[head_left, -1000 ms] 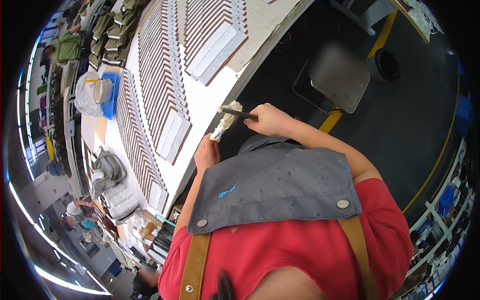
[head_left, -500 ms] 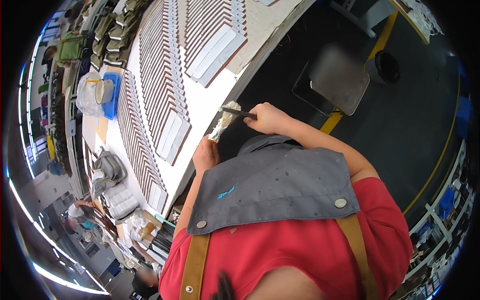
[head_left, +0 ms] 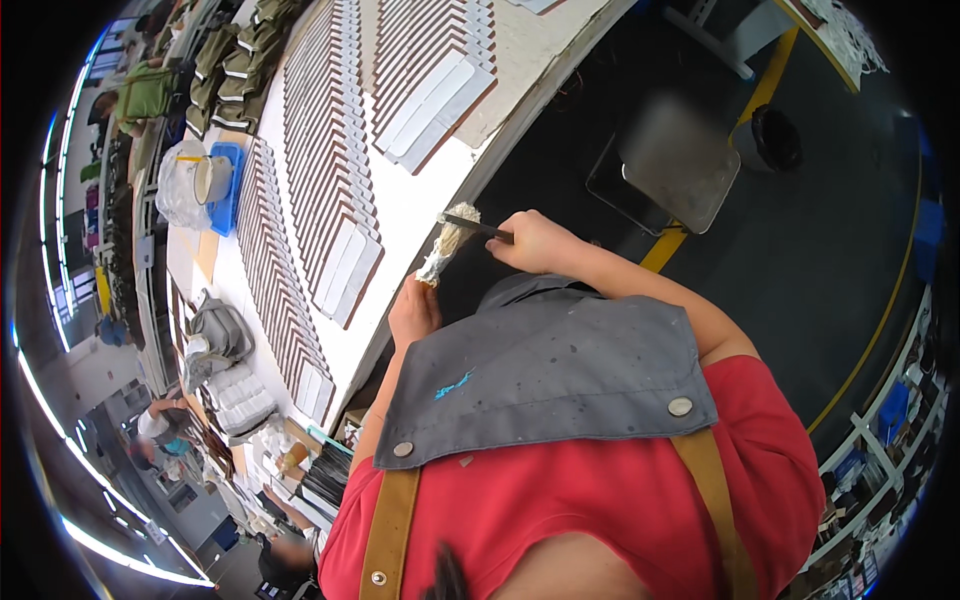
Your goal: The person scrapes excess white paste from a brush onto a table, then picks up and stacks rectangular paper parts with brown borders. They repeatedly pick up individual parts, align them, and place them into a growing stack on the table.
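My left hand (head_left: 412, 310) is closed round the lower end of a glue brush (head_left: 436, 264), held upright beside the table edge. Whitish, lumpy matter cakes the brush along its length, and its handle is mostly hidden in my fingers. In my right hand (head_left: 537, 241) I grip a dark, narrow, flat scraper (head_left: 474, 226), whose far end lies across the upper, bristly part of the brush. Nearest to both hands is the white worktable (head_left: 440, 190), bearing overlapping rows of grey-white strips with brown edges (head_left: 345, 275).
On the table's far left, a blue tray (head_left: 232, 205) stands with a white pot (head_left: 211, 180) and a clear plastic bag. Olive fabric pieces (head_left: 232, 85) lie beyond. A metal stool (head_left: 690, 170) and a black-lined bin (head_left: 772, 138) stand right. Other people work at left.
Both hands keep almost the same place, and the scraper still crosses the brush. The view has shifted very slightly.
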The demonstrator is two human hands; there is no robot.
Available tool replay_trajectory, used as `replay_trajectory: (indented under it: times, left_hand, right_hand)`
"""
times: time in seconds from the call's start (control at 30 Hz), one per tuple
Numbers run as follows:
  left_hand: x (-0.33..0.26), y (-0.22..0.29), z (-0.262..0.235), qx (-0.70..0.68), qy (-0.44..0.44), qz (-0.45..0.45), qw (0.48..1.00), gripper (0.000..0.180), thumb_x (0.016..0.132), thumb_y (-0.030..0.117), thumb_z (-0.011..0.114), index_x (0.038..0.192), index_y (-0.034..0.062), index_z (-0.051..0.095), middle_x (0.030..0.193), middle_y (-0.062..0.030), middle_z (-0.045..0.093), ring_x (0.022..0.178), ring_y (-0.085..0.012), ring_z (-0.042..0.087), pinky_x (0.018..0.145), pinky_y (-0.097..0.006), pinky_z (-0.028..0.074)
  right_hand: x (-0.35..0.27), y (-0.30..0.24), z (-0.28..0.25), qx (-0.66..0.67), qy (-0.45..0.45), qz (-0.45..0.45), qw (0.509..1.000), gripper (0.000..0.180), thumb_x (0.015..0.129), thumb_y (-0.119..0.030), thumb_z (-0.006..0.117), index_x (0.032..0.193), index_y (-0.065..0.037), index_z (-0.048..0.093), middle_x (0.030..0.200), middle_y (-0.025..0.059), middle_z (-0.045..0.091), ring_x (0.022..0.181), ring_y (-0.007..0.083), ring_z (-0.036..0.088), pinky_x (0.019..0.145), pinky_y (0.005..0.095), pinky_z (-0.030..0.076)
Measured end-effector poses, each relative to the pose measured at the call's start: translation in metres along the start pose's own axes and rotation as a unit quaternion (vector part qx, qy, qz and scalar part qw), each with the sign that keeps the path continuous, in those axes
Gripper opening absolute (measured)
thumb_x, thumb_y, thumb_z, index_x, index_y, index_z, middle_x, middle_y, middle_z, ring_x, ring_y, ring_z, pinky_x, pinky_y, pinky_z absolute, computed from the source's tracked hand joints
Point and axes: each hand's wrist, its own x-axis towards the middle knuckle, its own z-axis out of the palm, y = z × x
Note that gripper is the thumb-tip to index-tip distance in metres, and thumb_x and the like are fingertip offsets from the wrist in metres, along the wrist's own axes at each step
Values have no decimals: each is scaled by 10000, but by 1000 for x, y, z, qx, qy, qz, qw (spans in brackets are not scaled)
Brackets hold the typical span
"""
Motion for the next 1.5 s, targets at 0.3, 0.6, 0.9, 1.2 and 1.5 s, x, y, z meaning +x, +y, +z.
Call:
replay_trajectory:
  times: [0.3, 0.6, 0.9, 1.2, 1.5]
  left_hand:
    - [-5, 6, -5, -1, -6, -42, 999, 181, 838, 128, 473, 995, 45, 441, 792, -163, 548, 698, -358, 541, 568, -416, 426]
    - [-10, 0, -6, 9, 5, -41, 999, 172, 834, 136, 483, 977, 47, 444, 779, -169, 545, 692, -363, 536, 567, -419, 422]
    - [-11, -3, -4, 9, -4, -44, 999, 183, 832, 129, 482, 991, 43, 453, 776, -168, 544, 689, -357, 541, 567, -414, 427]
    - [-10, -6, -8, -2, 27, 9, 1000, 197, 822, 105, 497, 1002, 32, 461, 834, -152, 549, 718, -335, 553, 583, -393, 440]
    - [-14, -8, -8, -7, 42, 21, 999, 203, 826, 126, 507, 1007, 46, 464, 841, -146, 556, 737, -331, 556, 599, -387, 444]
  right_hand:
    - [-1, 10, -12, -16, 49, 21, 998, 274, 758, -265, 555, 790, -3, 627, 642, 173, 596, 644, 296, 602, 616, 362, 470]
    - [7, 23, -3, -83, 43, 19, 995, 252, 745, -251, 547, 805, -23, 637, 707, 167, 614, 695, 322, 602, 663, 386, 482]
    - [-16, 4, -6, -34, -19, -17, 999, 272, 759, -255, 538, 792, 0, 626, 675, 185, 600, 661, 335, 590, 634, 376, 472]
    - [-8, 9, -18, -21, 37, 23, 999, 280, 759, -253, 555, 790, 16, 626, 650, 194, 593, 637, 331, 594, 612, 369, 470]
    - [-2, 12, -7, -95, 7, -4, 995, 249, 767, -257, 543, 796, -30, 641, 699, 163, 609, 693, 317, 599, 657, 378, 482]
